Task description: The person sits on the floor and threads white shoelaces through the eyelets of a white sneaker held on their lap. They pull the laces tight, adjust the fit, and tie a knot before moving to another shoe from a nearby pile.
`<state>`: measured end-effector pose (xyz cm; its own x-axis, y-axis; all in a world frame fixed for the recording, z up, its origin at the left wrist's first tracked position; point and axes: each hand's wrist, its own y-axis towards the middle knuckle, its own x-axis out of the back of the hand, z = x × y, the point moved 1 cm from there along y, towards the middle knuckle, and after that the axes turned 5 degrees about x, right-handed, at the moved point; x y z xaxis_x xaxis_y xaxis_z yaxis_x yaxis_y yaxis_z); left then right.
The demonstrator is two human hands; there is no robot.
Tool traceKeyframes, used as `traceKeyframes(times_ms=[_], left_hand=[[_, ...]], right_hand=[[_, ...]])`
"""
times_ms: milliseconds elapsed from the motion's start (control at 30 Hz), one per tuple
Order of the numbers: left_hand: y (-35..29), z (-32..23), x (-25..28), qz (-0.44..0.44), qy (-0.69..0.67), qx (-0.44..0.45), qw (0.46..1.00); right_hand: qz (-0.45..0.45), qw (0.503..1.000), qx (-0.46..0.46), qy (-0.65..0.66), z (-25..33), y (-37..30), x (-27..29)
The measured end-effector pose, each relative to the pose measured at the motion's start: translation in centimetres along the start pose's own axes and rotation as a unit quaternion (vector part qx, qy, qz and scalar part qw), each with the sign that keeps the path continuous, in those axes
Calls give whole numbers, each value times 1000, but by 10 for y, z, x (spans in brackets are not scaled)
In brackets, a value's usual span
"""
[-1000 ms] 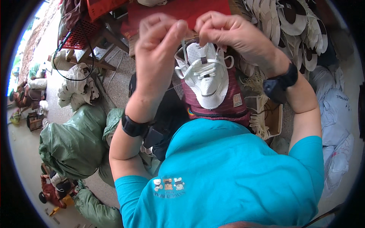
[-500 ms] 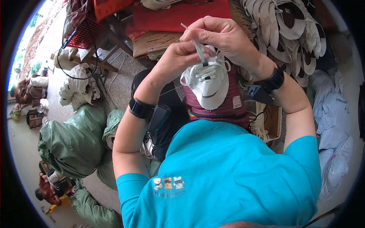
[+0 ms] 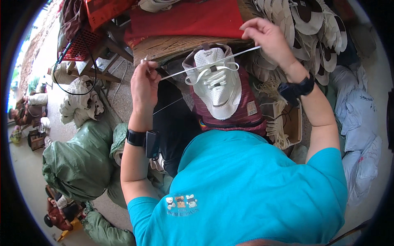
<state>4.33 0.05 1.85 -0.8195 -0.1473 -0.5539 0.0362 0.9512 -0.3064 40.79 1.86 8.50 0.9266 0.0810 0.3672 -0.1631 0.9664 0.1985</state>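
A white sneaker (image 3: 225, 95) lies on maroon striped cloth (image 3: 252, 96) over my lap, its toe toward me and its tongue showing. White laces cross its front, with a loop standing out on each side. Above it a white shoelace (image 3: 186, 71) stretches tight from hand to hand, passing over the tongue. To the left of the shoe, my left hand (image 3: 144, 88) is closed on one end of the lace. My right hand (image 3: 274, 44), higher and to the right, grips the other end with curled fingers.
A wooden bench (image 3: 164, 46) with red cloth (image 3: 184, 22) stands ahead. Hanging shoe uppers (image 3: 312, 20) fill the far right. Cream laces (image 3: 279, 131) spill over a box (image 3: 295, 123). Green sacks (image 3: 78, 160) lie left, pale bags (image 3: 359, 119) right. Other people sit far left.
My hands, close together over the shoe's tongue before, have moved wide apart. The lace is now drawn out straight between them, and more of the tongue shows.
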Motion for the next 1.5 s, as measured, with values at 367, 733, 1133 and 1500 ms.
traceKeyframes(times_ms=[367, 733, 1133, 1500], left_hand=[[-25, 26, -24, 53, 336, -38, 940], [-32, 46, -26, 47, 344, -17, 937], [-23, 33, -41, 48, 519, -46, 852], [27, -5, -41, 236, 693, -275, 623]], right_hand=[[85, 983, -9, -163, 4, -33, -51], [54, 950, 152, -266, 4, -32, -64], [247, 952, 32, -177, 15, -5, -33], [355, 913, -12, -202, 16, 28, -32]])
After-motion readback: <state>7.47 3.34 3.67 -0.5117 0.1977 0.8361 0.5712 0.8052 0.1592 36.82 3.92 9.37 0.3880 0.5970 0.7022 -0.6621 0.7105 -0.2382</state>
